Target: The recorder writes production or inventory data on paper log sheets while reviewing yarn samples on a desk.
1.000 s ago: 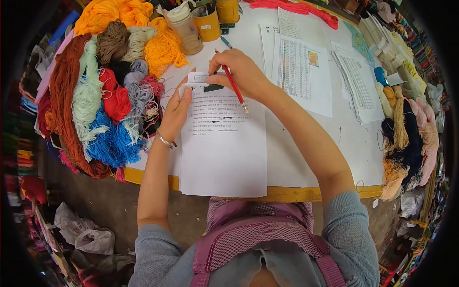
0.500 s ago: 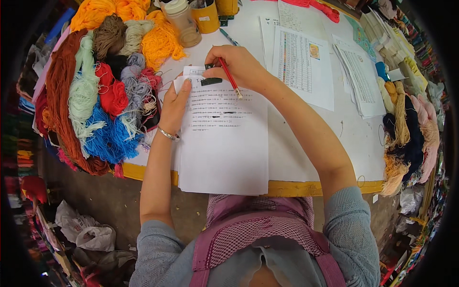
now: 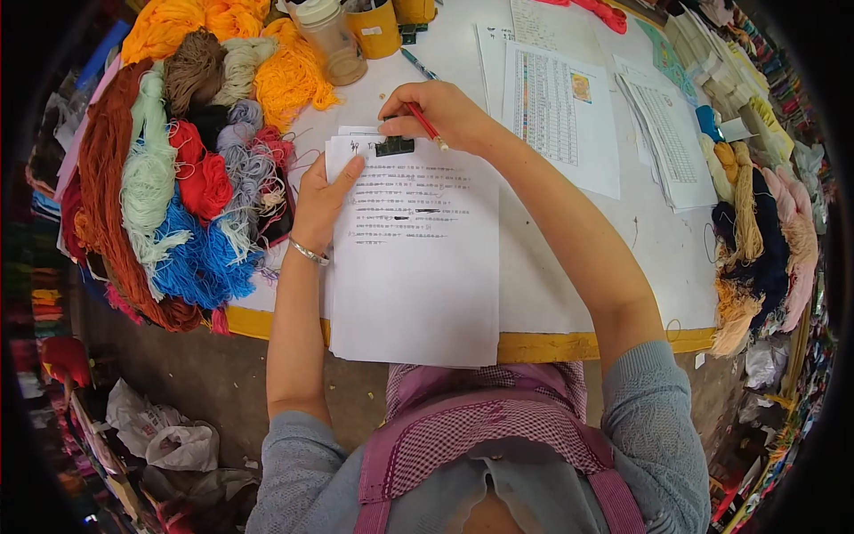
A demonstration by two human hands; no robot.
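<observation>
Purple apron [image 3: 498, 432]: checked cloth, gathered in soft folds, below the counter's [image 3: 578, 294] front edge.
White sheets [image 3: 414, 298]: a thin stack with typed lines, lying left of the front edge's middle, lower end just over it. Probably light and limp, apt to slip over each other and crease; best gripped at the upper left side and top, several together.
Left hand [image 3: 327, 196]: thumb pressed flat on the sheets' upper left, pinching them against fingers mostly hidden.
Bracelet [image 3: 309, 252]: shiny metal band on the left wrist.
Right hand [image 3: 445, 116]: finger and thumb pinching the clip at the sheets' top.
Pencil [image 3: 427, 126]: red, slim, pale-ended, lodged among the right fingers; likely stiff and light.
Clip [image 3: 395, 147]: dark, flat-faced; likely stiff and springy, best squeezed at its upper end. Its bite on the paper cannot be told.
Yarn [image 3: 205, 254]: loose, fluffy hanks heaped along the counter's left edge, blue, red, pale green, rust, orange.
Pen [image 3: 416, 64]: slender, beyond the sheets.
Jar [image 3: 336, 44]: clear, rounded, pale-lidded, toward the far left corner.
</observation>
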